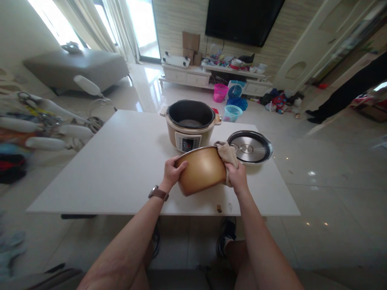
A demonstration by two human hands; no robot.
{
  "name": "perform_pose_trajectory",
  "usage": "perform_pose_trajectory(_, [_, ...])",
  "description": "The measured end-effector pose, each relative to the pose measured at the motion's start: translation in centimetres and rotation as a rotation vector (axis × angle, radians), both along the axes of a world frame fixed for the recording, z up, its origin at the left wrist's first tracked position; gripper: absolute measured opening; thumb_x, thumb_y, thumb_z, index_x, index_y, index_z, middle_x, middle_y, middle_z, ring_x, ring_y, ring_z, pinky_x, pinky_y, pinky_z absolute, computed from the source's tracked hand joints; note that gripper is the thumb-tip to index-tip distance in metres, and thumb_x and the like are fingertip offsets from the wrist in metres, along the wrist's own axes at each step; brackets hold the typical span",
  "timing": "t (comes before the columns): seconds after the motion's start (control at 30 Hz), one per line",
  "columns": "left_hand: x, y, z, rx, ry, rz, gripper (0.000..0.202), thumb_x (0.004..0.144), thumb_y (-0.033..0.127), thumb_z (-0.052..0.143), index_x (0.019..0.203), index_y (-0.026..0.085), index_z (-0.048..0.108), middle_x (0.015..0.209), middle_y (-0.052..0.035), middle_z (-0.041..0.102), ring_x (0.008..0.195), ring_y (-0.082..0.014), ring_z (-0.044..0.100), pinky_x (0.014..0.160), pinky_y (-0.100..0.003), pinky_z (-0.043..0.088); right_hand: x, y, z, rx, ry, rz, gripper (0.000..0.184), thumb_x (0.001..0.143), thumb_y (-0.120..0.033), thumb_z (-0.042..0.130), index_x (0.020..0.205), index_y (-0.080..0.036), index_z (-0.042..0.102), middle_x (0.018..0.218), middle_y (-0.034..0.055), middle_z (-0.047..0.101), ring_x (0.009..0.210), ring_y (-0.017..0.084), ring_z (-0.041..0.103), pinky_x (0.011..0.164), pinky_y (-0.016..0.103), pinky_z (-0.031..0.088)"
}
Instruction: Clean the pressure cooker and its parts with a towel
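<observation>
My left hand (pixel 173 170) grips the left rim of a gold inner pot (pixel 202 171), which is tilted with its mouth facing away from me, above the white table (pixel 121 169). My right hand (pixel 236 176) presses a beige cloth (pixel 227 154) against the pot's right side. Just behind the pot stands a beige electric cooker (pixel 190 129), open, with a dark cavity. The cooker's round metal lid (pixel 250 147) lies flat on the table to the right.
Two small bits (pixel 219 208) lie near the table's front edge. White chairs with clutter (pixel 51 125) stand at the left. Beyond the table are plastic baskets (pixel 232 112) on the floor, a TV stand (pixel 211 74), and a person's dark-clothed legs (pixel 341 94) at the right.
</observation>
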State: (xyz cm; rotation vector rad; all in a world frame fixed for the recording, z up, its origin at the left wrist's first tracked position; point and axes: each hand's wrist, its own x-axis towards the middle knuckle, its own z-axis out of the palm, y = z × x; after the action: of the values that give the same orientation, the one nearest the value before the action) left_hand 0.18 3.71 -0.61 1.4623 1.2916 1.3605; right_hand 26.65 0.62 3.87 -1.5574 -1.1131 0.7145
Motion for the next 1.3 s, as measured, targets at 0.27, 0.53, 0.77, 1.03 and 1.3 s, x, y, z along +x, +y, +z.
perform_pose_trajectory(0.27, [-0.3, 0.2, 1.1, 0.032, 0.088, -0.018, 0.047, 0.08, 0.06, 0.07, 0.063, 0.021, 0.05, 0.062, 0.0036, 0.043, 0.063, -0.0133, 0.037, 0.059, -0.028, 0.029, 0.9, 0.5, -0.3, -0.065, 0.075, -0.073, 0.042, 0.067, -0.046, 0.071, 0.096, -0.016, 0.08, 0.1, 0.0112, 0.082, 0.099, 0.034, 0.072, 0.096, 0.048, 0.056])
perform_pose_trajectory(0.53, [0.8, 0.3, 3.4, -0.035, 0.096, -0.066, 0.05, 0.076, 0.06, 0.077, 0.058, 0.018, 0.056, 0.06, 0.0017, 0.046, 0.059, -0.012, 0.039, 0.054, -0.026, 0.027, 0.5, 0.1, 0.0, -0.023, -0.024, -0.021, 0.039, 0.074, -0.045, 0.068, 0.1, -0.018, 0.079, 0.1, 0.0112, 0.082, 0.101, 0.034, 0.072, 0.1, 0.048, 0.055])
perform_pose_trajectory(0.77, [1.2, 0.3, 3.2, -0.001, 0.112, -0.065, 0.047, 0.077, 0.055, 0.077, 0.057, 0.016, 0.061, 0.057, 0.0014, 0.049, 0.058, -0.0119, 0.04, 0.053, -0.025, 0.029, -2.3, -2.2, 3.8, 0.254, -0.479, 0.269, 0.053, 0.084, -0.027, 0.063, 0.136, -0.023, 0.072, 0.145, 0.0109, 0.07, 0.135, 0.035, 0.061, 0.12, 0.055, 0.043])
perform_pose_trajectory(1.03, [1.0, 0.5, 2.7, 0.013, 0.091, -0.088, 0.043, 0.075, 0.054, 0.074, 0.058, 0.015, 0.066, 0.056, 0.0018, 0.049, 0.062, -0.0145, 0.043, 0.058, -0.027, 0.035, -5.2, -3.4, 6.0, 0.288, -0.78, 0.457, 0.066, 0.08, -0.019, 0.064, 0.144, -0.031, 0.068, 0.156, 0.0036, 0.063, 0.147, 0.038, 0.049, 0.122, 0.059, 0.038])
perform_pose_trajectory(1.3, [0.9, 0.2, 2.8, -0.02, 0.121, -0.08, 0.053, 0.078, 0.061, 0.075, 0.055, 0.016, 0.058, 0.056, 0.0014, 0.044, 0.058, -0.0115, 0.038, 0.052, -0.026, 0.026, -2.9, -1.5, 4.5, 0.257, -0.48, 0.337, 0.053, 0.082, -0.025, 0.063, 0.134, -0.027, 0.074, 0.146, 0.0052, 0.07, 0.137, 0.035, 0.06, 0.122, 0.057, 0.042])
